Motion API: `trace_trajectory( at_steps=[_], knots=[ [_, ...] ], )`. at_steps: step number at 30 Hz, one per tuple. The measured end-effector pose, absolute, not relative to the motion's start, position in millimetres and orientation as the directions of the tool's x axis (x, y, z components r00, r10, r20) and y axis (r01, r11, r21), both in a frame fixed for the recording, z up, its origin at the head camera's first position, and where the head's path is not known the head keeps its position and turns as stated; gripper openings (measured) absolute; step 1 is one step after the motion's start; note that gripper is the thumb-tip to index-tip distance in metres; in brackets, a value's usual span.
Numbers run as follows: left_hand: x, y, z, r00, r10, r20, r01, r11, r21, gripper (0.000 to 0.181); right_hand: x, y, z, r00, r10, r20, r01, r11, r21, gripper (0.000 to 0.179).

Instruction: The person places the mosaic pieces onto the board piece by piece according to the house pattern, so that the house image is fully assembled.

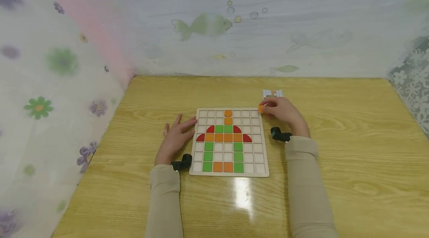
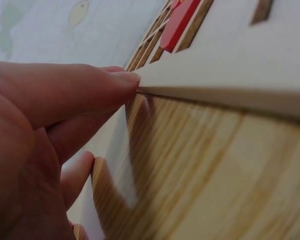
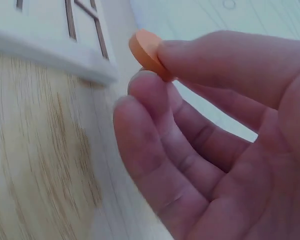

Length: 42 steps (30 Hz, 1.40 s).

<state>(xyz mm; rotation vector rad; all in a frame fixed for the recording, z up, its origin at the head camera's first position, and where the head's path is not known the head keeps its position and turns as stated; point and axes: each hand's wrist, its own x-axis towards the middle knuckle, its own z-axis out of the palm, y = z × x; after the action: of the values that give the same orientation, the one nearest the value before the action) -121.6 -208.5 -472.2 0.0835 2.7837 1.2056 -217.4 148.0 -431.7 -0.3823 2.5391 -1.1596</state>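
Note:
My right hand (image 1: 283,111) pinches an orange round disc (image 3: 146,50) between thumb and fingers, over the board's top right corner in the head view. The board (image 1: 229,174) is a wooden grid tray lying flat on the table. My left hand (image 1: 174,138) rests at its left side, fingertips at the edge and the other fingers spread loosely. Set in the grid are another orange disc (image 1: 228,113) at the top, an orange square (image 1: 228,121) below it, red quarter-round pieces (image 1: 247,138), green squares (image 1: 238,156) and further orange squares (image 1: 218,167).
A small printed card (image 1: 268,92) with a coloured grid picture lies behind the board, partly covered by my right hand. Black wrist cameras (image 1: 182,162) are strapped to both wrists. The wooden table (image 1: 362,156) meets patterned walls at the back and left.

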Motion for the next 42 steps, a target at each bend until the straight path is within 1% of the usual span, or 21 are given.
trace_trajectory(
  at_steps=[9,17,23,35,39,42],
  knots=[
    [-122.4,-213.5,-469.9,-0.993,0.085,-0.086,-0.005,0.683,0.731,0.038,-218.0,119.8,-429.7,-0.916,-0.379,-0.134,-0.150,0.632,-0.760,0.022],
    [-124.7,-214.7,-466.0,-0.991,0.103,-0.080,0.013,0.687,0.727,0.037,-216.1,99.5,-430.6,-0.910,-0.389,-0.145,-0.153,0.639,-0.754,0.022],
    [-125.1,-213.4,-466.3,-0.993,0.090,-0.079,0.005,0.689,0.725,0.038,-216.6,88.1,-431.5,-0.904,-0.403,-0.142,-0.164,0.632,-0.757,0.021],
    [-123.3,-208.4,-474.6,-0.994,0.066,-0.083,-0.014,0.694,0.720,0.037,-216.1,73.5,-436.7,-0.929,-0.339,-0.147,-0.161,0.729,-0.665,0.015],
    [-122.4,-208.8,-476.2,-0.994,0.066,-0.084,-0.015,0.687,0.727,0.037,-215.8,70.5,-436.7,-0.926,-0.341,-0.164,-0.161,0.748,-0.644,0.014],
    [-122.8,-208.9,-476.8,-0.994,0.067,-0.081,-0.013,0.689,0.725,0.037,-217.2,69.8,-437.2,-0.922,-0.351,-0.165,-0.166,0.742,-0.650,0.012]
  ],
)
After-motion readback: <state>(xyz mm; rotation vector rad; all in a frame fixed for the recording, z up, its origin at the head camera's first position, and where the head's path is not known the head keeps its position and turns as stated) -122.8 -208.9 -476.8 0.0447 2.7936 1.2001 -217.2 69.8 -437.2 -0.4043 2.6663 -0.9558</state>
